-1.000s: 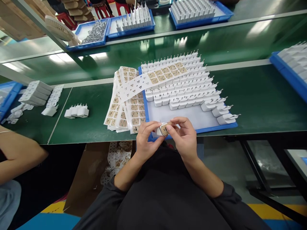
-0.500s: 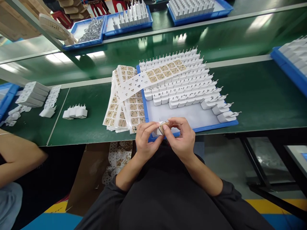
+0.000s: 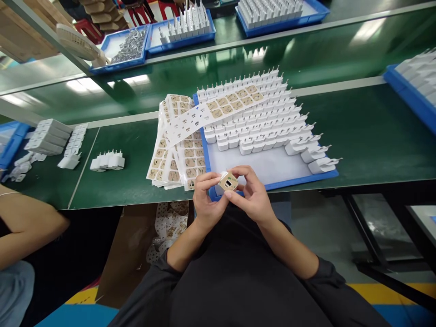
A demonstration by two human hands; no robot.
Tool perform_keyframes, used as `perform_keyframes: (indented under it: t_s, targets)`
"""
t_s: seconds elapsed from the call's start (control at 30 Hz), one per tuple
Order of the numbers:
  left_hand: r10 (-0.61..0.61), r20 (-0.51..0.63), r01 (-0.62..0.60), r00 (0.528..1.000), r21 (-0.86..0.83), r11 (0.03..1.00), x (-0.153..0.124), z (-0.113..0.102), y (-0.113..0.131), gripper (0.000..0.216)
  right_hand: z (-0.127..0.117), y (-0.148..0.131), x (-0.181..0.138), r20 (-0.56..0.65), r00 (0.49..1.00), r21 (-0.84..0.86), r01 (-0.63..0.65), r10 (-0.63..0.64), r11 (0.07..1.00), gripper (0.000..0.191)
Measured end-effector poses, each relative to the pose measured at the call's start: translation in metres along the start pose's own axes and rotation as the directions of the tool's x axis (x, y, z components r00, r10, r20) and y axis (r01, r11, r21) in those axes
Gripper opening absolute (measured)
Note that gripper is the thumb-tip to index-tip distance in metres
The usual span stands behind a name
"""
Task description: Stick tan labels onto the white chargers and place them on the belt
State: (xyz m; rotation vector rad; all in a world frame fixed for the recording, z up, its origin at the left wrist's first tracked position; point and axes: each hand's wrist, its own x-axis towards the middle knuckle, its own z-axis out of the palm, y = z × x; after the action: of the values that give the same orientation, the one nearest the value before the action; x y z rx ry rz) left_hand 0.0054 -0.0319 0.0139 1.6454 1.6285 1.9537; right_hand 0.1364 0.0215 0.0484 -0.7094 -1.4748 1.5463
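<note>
Both hands hold one small white charger plug (image 3: 227, 182) just in front of the table edge. Its upturned face carries a tan sticker with port cutouts. My left hand (image 3: 206, 202) grips it from the left, my right hand (image 3: 251, 196) from the right, fingertips on its edges. Right behind them a blue tray (image 3: 332, 174) holds several rows of white charger plugs (image 3: 262, 122). A strip of tan stickers (image 3: 218, 111) lies across the tray's far left corner. A fanned stack of sticker sheets (image 3: 175, 156) lies left of the tray.
A small group of plugs (image 3: 107, 161) and white boxes (image 3: 51, 136) sit at the left on the green bench. Another person's arm (image 3: 27, 227) is at the lower left. More blue trays (image 3: 185, 25) stand on the far bench, one (image 3: 413, 86) at the right. A cardboard box (image 3: 132, 250) stands under the bench.
The plug has turned in my fingers so its stickered face now points up at the camera. My right fingers have slid off that face to its edges.
</note>
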Motion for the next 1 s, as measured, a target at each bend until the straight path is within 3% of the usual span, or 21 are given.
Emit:
perform_keyframes:
  t_s: [0.13, 0.3, 0.5, 0.63, 1.0]
  targets:
    - [0.003, -0.005, -0.003, 1.0, 0.014, 1.0, -0.001, 0.0, -0.002, 0.037, 0.003, 0.001, 0.0, -0.022, 0.999, -0.001, 0.026, -0.026, 1.0, 0.039]
    - [0.055, -0.028, -0.054, 0.998, 0.026, 0.998, 0.002, 0.002, 0.001, 0.039, 0.002, 0.005, 0.001, -0.016, 1.0, 0.122, 0.014, -0.012, 0.992, 0.026]
    - [0.245, -0.036, -0.238, 0.969, 0.137, 0.962, 0.007, 0.005, 0.003, 0.039, 0.009, 0.005, 0.0, -0.111, 0.991, 0.038, 0.081, -0.076, 0.996, 0.016]
    - [0.328, -0.014, -0.317, 0.944, 0.218, 0.923, 0.009, 0.005, 0.004, 0.039, 0.013, 0.006, 0.001, -0.135, 0.984, 0.088, 0.125, -0.113, 0.988, 0.01]
    - [0.387, 0.011, -0.377, 0.922, 0.253, 0.891, 0.012, 0.003, 0.006, 0.037, 0.017, 0.005, 0.002, -0.192, 0.978, 0.125, 0.11, -0.085, 0.986, 0.003]
